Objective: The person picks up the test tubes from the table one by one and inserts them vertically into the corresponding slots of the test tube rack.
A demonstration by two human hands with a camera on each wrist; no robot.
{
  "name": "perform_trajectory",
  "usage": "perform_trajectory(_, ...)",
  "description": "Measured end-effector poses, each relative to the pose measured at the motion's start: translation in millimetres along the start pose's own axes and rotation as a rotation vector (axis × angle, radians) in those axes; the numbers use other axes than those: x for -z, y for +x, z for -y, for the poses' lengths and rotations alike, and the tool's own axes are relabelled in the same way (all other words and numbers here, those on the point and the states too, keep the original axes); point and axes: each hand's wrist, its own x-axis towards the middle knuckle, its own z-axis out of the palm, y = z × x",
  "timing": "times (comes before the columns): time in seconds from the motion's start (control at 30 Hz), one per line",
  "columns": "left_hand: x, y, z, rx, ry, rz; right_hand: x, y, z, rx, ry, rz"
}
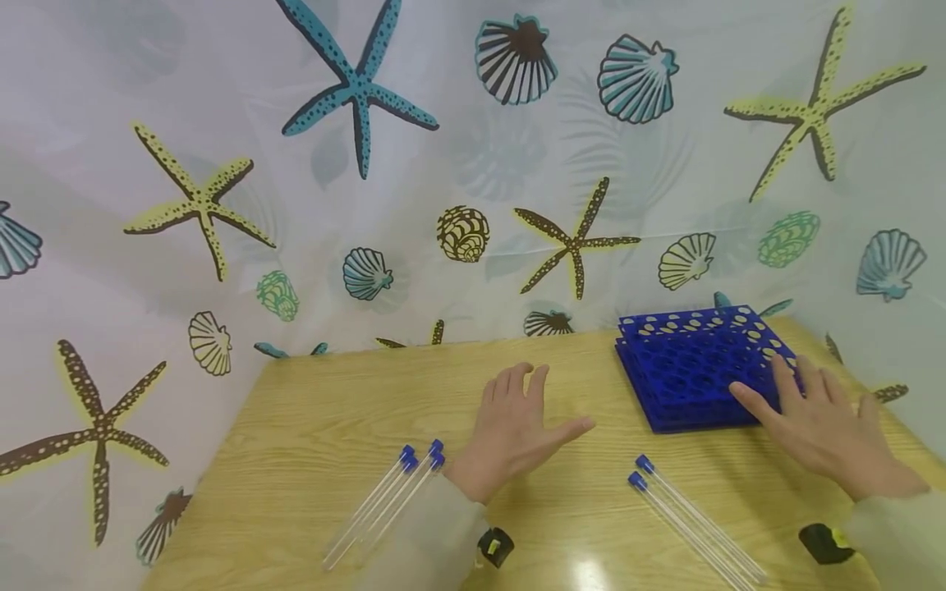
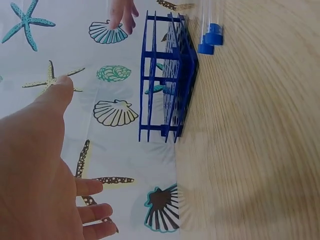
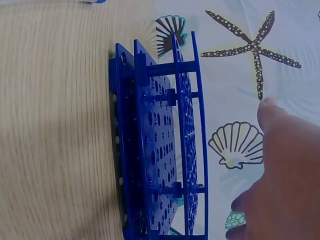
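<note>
A blue test tube rack (image 1: 695,373), perforated and built in tiers, stands at the back right of the table. My right hand (image 1: 828,431) is over its near right corner with fingers spread, holding nothing. In the right wrist view, the thumb and fingers are beside the upper tier of the rack (image 3: 160,145). My left hand (image 1: 510,435) hovers over the middle of the table, fingers loosely extended and thumb out to the side. Several capped test tubes (image 1: 377,501) lie just left of it. Two more blue-capped tubes (image 1: 698,521) lie between the hands, nearer the front.
The wood-grain table (image 1: 340,402) ends at the back against a white curtain (image 1: 443,148) printed with starfish and shells. Small black pieces with yellow marks (image 1: 495,547) show beside each sleeve.
</note>
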Motion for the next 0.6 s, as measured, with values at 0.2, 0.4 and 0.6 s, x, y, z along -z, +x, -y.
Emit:
perform_trajectory(0.2,-7.2,11.4,-20.0,0.027,-0.03,0.001,2.4,7.2,-3.7,-0.062,0.008,-0.014)
perform_trajectory(0.4,-12.9,21.6,-39.6,0.04,-0.083,0.027,6.0,16.9,-8.5,-0.132,-0.008,-0.002)
perform_trajectory(0.6,-21.3,33.4,-59.0,0.068,-0.109,0.04,7.7,31.7,-15.9,-0.167,-0.029,0.054)
